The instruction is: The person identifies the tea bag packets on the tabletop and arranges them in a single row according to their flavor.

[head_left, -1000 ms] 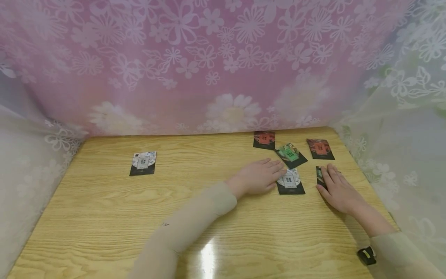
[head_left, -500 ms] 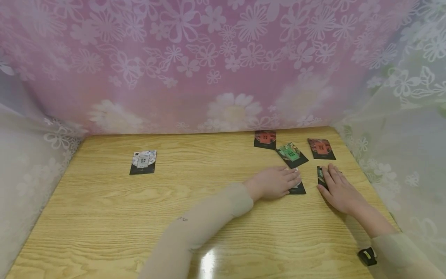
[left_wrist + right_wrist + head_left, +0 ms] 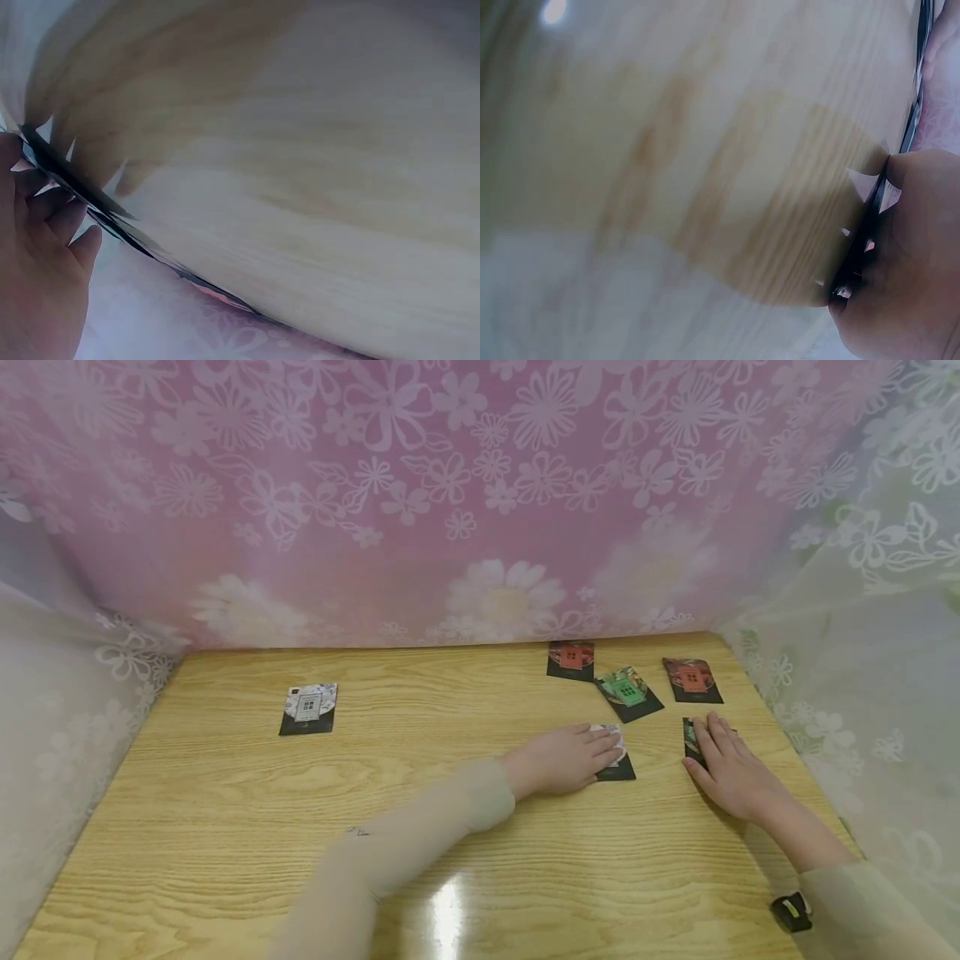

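Observation:
In the head view my left hand [image 3: 564, 760] lies with straight fingers over a flat white-and-black packet [image 3: 619, 771], covering its left part. From the left wrist, those fingertips [image 3: 88, 238] press down along the packet's thin dark edge [image 3: 64, 172]. My right hand [image 3: 733, 777] rests on a green-and-black packet [image 3: 690, 743] farther right, its fingers stretched and hiding most of the print. The right wrist view has that hand [image 3: 915, 240] over the packet's dark edge [image 3: 860, 240] against the wooden table.
Behind the hands lie a tilted green packet [image 3: 628, 693] and two red ones, a left red packet [image 3: 570, 660] and a right red packet [image 3: 692, 680]. Another white packet [image 3: 308, 708] lies far left on the wooden table [image 3: 225, 827]. A floral curtain [image 3: 480, 510] hangs along the back edge.
My left hand first moved right, farther over the white packet, then slid left with it; the packet now lies slightly left of where it was. The right hand has stayed in place.

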Motion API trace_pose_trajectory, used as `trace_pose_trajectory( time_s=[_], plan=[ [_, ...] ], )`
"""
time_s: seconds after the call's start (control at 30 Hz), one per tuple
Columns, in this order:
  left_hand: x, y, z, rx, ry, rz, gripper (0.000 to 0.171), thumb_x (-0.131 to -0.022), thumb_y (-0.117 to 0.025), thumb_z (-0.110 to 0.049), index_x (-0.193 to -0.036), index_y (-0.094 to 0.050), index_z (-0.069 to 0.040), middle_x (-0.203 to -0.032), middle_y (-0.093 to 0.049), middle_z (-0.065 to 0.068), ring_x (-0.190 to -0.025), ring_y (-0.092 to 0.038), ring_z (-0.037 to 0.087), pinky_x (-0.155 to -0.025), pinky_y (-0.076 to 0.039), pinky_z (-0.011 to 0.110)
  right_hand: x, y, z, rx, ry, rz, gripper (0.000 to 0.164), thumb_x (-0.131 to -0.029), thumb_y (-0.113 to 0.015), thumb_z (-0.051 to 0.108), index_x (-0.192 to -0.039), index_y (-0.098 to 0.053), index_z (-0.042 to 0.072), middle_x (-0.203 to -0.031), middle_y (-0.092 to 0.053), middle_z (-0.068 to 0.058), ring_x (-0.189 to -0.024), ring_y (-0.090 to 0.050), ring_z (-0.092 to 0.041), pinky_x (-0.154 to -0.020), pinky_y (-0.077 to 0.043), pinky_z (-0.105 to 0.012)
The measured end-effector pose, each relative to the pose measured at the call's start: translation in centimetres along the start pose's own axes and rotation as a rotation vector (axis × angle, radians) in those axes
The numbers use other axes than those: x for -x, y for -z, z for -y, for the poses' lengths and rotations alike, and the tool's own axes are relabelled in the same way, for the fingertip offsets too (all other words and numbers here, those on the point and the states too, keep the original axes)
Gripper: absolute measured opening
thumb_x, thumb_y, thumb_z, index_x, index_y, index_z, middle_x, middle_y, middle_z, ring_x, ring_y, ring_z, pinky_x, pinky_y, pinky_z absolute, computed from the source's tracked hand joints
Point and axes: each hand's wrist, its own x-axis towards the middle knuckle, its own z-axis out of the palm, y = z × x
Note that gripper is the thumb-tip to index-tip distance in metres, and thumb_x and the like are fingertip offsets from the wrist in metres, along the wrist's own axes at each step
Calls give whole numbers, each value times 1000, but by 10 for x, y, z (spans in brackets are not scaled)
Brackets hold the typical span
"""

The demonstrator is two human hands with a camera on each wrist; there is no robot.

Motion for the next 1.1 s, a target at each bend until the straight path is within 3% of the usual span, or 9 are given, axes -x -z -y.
trace_pose_trajectory(
  time_s=[0.4, 1.1],
  plan=[
    [55, -24, 20, 81, -1, -6, 64, -117, -29, -43, -173, -12, -16, -181, -8, 5, -168, -8, 19, -140, -14, 36, 0, 1, 1, 0, 0, 8, 80, -117, -38, 40, -165, -6, -14, -169, 0, -45, -158, -4, -61, -128, -16, -76],
    [136, -49, 59, 274, 170, -24, 59, -115, -33, -21, -171, -20, -11, -180, -16, 6, -167, -17, 21, -139, -19, 38, 1, -2, -2, 3, 9, -3, 79, -117, -37, 40, -164, -7, -15, -168, -2, -45, -158, -4, -61, -127, -17, -76]
  ],
)
